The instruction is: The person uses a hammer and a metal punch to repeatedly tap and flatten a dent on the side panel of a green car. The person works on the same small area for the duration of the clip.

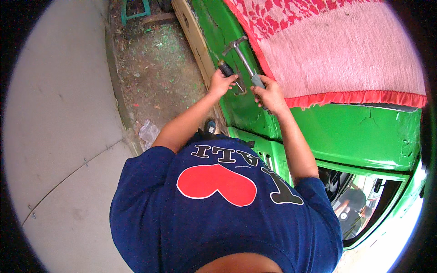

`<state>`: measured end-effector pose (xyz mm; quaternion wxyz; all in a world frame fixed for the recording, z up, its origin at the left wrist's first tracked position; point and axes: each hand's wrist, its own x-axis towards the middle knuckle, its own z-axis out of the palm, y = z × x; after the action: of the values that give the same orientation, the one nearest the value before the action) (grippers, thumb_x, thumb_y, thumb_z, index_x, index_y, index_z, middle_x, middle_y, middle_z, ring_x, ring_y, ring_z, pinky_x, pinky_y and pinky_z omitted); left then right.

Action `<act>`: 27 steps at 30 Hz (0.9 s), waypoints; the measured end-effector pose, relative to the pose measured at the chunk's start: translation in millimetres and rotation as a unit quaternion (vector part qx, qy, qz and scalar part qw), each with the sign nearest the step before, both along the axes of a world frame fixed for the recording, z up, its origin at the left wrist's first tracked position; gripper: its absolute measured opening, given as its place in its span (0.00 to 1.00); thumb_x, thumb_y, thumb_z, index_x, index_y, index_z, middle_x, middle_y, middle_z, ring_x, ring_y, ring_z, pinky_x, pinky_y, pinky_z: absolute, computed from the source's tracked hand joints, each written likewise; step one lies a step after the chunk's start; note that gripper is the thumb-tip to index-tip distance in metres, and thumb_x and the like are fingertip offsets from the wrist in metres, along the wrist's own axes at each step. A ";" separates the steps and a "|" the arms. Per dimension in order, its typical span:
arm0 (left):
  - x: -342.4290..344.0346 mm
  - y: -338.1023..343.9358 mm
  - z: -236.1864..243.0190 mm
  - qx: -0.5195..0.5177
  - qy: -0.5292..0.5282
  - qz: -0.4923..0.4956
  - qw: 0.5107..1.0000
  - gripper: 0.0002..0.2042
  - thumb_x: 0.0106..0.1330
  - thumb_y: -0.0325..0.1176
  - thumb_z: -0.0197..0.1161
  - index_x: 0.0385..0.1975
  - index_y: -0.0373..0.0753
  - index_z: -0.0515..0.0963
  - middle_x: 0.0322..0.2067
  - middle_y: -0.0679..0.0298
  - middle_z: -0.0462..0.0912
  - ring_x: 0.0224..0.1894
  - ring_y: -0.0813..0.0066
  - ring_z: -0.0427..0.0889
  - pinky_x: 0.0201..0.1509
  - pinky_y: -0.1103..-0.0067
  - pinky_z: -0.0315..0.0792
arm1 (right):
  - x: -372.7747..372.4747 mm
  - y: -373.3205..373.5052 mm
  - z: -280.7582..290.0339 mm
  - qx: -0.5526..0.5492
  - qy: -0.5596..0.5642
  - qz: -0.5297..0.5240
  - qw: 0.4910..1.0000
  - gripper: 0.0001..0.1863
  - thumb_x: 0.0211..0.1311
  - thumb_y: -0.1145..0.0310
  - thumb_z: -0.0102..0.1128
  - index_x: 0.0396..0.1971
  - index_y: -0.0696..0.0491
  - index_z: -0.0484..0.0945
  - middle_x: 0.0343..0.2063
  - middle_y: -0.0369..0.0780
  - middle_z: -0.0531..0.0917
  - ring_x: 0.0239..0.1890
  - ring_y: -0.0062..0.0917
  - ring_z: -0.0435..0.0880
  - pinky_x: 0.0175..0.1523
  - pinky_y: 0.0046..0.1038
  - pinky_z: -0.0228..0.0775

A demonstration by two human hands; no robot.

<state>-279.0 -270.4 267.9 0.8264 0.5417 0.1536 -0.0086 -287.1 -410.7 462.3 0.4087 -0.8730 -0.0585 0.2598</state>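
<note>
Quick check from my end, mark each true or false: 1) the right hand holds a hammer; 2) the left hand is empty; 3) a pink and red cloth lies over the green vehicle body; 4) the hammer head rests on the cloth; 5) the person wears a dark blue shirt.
1) True: the right hand grips the hammer by its grey handle.
2) False: the left hand holds a black-handled tool against the green panel.
3) True: the cloth covers the top.
4) False: the head is over the green panel, left of the cloth.
5) True: the shirt is dark blue.
</note>
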 end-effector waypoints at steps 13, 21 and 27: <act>9.7 -0.4 -14.2 -0.049 -0.016 0.017 0.999 0.18 0.55 0.30 0.72 0.38 0.36 0.68 0.27 0.62 0.82 0.21 0.75 0.82 0.19 0.81 0.75 | 46.7 48.1 55.0 -0.082 -0.178 0.227 0.954 0.31 0.53 0.73 0.58 0.61 0.51 0.69 0.31 0.42 0.80 0.27 0.25 0.76 0.34 0.28 0.69; -3.8 -18.8 -29.7 -0.011 -0.016 -0.029 0.999 0.16 0.54 0.28 0.72 0.35 0.35 0.69 0.24 0.63 0.79 0.20 0.76 0.79 0.18 0.81 0.74 | 61.2 51.4 57.5 -0.276 -0.133 0.369 0.878 0.31 0.54 0.73 0.57 0.62 0.51 0.69 0.41 0.48 0.84 0.44 0.31 0.82 0.53 0.29 0.70; -11.9 -12.4 -40.3 -0.002 0.004 0.024 1.000 0.15 0.57 0.30 0.71 0.38 0.34 0.71 0.28 0.60 0.82 0.24 0.72 0.84 0.24 0.79 0.80 | 57.5 37.1 61.4 -0.097 -0.187 0.229 0.950 0.30 0.55 0.72 0.57 0.62 0.49 0.70 0.28 0.40 0.82 0.26 0.23 0.78 0.34 0.27 0.71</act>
<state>-290.9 -282.8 227.7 0.8270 0.5359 0.1698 0.0083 -229.6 -373.6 523.7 0.2329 -0.9045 -0.3065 0.1834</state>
